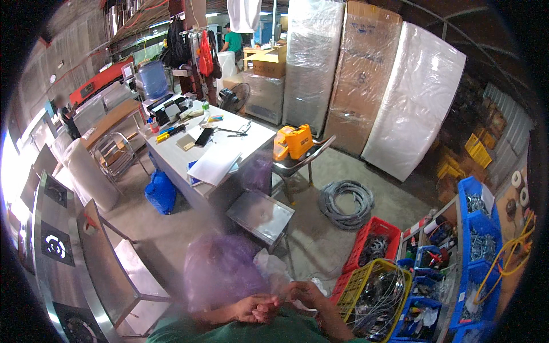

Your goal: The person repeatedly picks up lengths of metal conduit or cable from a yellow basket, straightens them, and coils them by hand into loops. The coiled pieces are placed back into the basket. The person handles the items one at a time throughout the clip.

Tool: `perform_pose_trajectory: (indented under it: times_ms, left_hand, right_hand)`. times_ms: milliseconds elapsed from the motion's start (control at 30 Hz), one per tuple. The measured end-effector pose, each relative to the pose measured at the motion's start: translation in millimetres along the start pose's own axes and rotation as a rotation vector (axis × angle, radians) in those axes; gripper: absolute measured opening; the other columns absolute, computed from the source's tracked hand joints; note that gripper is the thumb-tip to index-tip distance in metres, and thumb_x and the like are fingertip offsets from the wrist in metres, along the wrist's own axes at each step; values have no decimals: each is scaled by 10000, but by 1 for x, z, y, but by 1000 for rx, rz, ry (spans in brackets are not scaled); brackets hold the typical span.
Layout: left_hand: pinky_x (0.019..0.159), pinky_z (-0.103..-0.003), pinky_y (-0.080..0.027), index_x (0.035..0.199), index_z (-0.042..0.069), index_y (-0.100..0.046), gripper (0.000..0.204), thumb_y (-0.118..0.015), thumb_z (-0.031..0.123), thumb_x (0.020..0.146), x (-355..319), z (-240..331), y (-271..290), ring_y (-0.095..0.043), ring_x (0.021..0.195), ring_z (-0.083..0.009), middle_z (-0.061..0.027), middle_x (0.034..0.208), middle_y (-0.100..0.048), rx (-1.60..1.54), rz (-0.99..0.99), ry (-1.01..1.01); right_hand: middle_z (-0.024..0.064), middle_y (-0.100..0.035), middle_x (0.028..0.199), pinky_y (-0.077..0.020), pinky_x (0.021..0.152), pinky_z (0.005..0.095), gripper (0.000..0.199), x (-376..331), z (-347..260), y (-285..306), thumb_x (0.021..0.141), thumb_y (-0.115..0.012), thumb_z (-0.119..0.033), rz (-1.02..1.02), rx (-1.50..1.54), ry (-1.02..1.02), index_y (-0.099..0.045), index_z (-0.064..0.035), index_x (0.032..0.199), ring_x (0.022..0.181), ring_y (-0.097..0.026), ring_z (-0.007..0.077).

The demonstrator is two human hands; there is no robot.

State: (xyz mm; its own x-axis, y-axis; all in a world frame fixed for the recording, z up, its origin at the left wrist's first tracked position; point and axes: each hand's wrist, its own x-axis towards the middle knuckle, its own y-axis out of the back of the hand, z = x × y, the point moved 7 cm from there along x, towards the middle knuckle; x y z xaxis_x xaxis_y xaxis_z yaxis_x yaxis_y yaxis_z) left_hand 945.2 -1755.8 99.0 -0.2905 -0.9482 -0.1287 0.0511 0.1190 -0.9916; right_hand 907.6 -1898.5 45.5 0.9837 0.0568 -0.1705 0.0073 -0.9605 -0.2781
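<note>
Low in the head view, we bring our left hand (255,308) and right hand (306,292) close together at our chest, fingers curled narrow around something small that we cannot make out. A clear plastic bag (273,271) lies just beyond them, touching a purple bag (220,268). To our right stands a yellow crate (374,297) of wires beside a red crate (374,243) and blue bins (477,228). Judging by this, the handling looks barely begun; nothing finished shows near the hands.
</note>
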Motion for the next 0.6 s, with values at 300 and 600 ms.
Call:
perform_pose_trajectory:
  times_ms: [300, 600]
  left_hand:
    - [552, -233, -375, 1176, 35, -564, 262, -470, 233, 1033, 8, 80, -63, -403, 554, -66, 45, 642, -424, 361, -178, -649]
    - [677, -412, -486, 1169, -63, -559, 294, -488, 128, 957, 28, 96, 26, -617, 740, -342, -199, 850, -597, 1896, 540, -575]
  right_hand:
    - [112, -592, 1019, -455, 833, 367, 388, 32, 74, 7, 1032, -421, -378, 300, -396, 113, -581, -37, 1123, 996, -560, 256]
    - [246, -619, 1031, -460, 882, 509, 272, 26, 51, -48, 961, -482, -205, 102, -890, 167, -599, -4, 1103, 1001, -599, 421]
